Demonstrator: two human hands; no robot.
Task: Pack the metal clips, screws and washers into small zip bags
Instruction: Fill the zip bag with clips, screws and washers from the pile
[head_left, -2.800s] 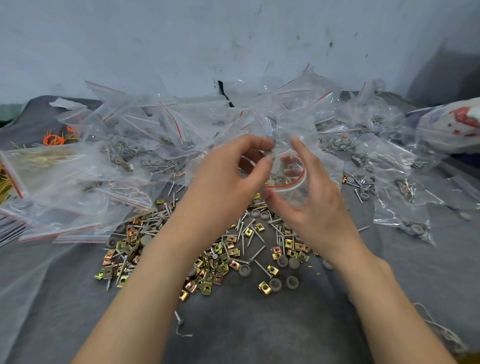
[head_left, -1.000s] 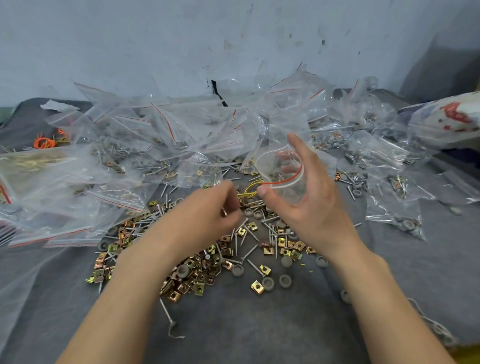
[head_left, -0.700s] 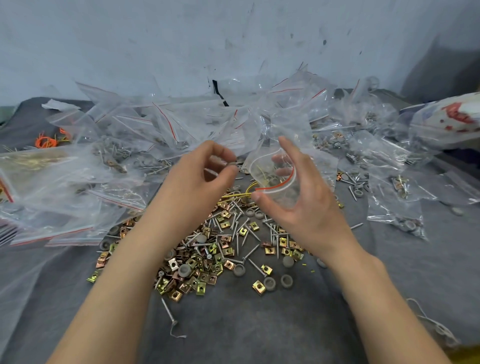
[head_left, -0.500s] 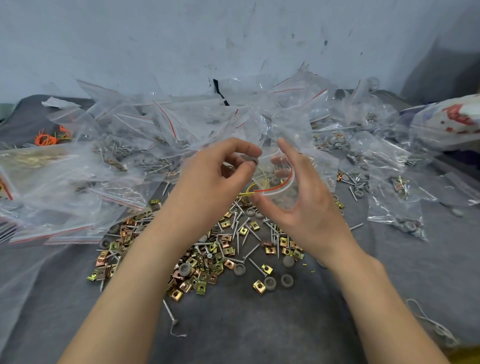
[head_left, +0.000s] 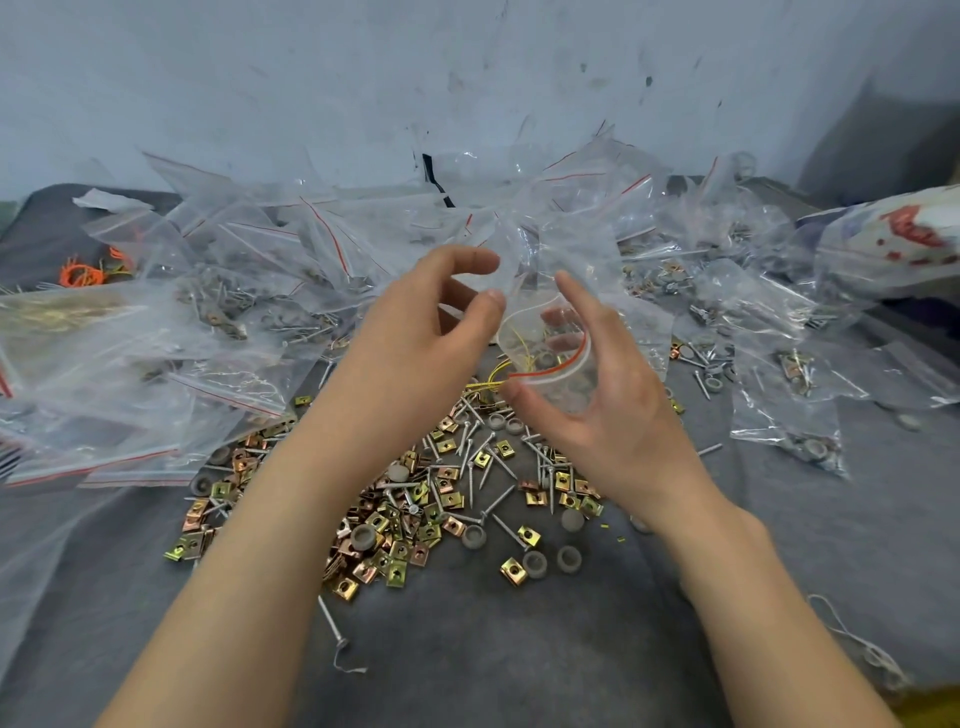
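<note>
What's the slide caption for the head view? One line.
Right hand holds a zip bag open; left hand hovers at its mouth above loose clips and screws.

Nothing legible is showing anywhere in the view. The white packet (head_left: 893, 244) at the far right is carrying red print, but it is blurring too much to read. The clear zip bags (head_left: 249, 312) are showing only plain red lines.

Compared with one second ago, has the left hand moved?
Yes. The left hand rose from the loose pile of clips and screws to the mouth of the zip bag that the right hand holds.
</note>
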